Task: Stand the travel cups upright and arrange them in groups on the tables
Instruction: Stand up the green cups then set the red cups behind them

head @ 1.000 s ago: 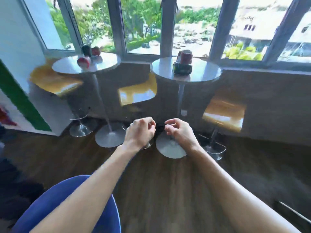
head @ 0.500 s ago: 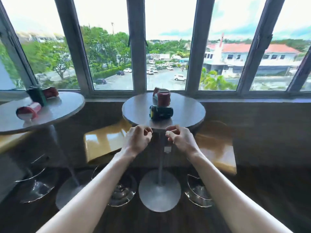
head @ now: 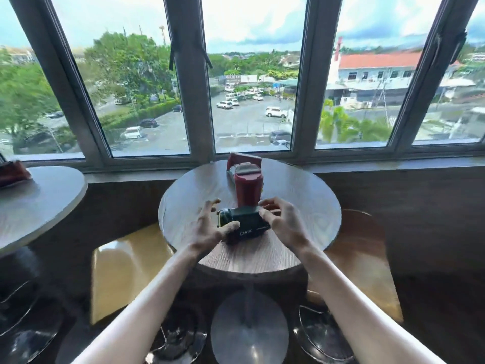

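A: Dark green cylindrical travel cup [head: 242,225] lies on its side near the front middle of the round wood-grain table [head: 301,206]. Long axis runs left to right, lid end with the yellow-green trim toward the left.

B: Hands?

A: One at each end. Left hand [head: 210,227] at the lid end, fingers spread, thumb laid along the near side of the barrel. Right hand [head: 282,222] at the base end, fingers curled and parted over the top. Neither looks clamped yet; contact on the right I cannot confirm, motion blur.

B: Which is nearer?

A: About even. My read: the left lifts the lid end while the right steadies the base as a pivot.

B: Neighbours?

A: Dark red travel cup [head: 248,189] stands upright just behind the green one, nearly touching. A second red cup [head: 242,160] behind that, by the window; its pose is unclear.

B: Room?

A: Open tabletop to the right and in front. The near table edge is close, so tip it up away from that edge. Another red cup [head: 13,173] lies on the neighbouring round table [head: 47,200] at far left.
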`<state>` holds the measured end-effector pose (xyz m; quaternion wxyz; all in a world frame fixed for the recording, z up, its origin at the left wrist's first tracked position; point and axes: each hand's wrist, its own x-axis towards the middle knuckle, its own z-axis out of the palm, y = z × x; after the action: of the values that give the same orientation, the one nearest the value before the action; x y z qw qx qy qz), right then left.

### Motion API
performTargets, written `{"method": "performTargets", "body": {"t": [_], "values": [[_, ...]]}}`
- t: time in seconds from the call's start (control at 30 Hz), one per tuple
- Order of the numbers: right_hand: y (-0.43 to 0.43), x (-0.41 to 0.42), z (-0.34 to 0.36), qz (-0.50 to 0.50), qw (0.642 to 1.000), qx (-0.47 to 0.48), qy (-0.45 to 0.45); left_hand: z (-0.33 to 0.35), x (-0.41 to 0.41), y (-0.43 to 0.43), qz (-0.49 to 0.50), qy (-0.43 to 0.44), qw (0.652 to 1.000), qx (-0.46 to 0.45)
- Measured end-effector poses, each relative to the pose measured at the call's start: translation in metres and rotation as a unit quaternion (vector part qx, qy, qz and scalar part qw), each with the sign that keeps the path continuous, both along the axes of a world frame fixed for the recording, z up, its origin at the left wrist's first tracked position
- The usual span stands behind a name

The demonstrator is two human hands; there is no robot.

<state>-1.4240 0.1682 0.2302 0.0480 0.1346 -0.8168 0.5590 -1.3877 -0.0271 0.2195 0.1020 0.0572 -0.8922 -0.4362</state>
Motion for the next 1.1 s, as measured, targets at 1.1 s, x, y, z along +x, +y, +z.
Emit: {"method": "performTargets", "body": {"t": [1.1], "values": [[-0.075, -0.182, -0.024, 0.083, 0.996, -0.02, 0.022, 0.025, -0.107, -0.042, -0.06, 0.025, 0.995, -0.077]]}}
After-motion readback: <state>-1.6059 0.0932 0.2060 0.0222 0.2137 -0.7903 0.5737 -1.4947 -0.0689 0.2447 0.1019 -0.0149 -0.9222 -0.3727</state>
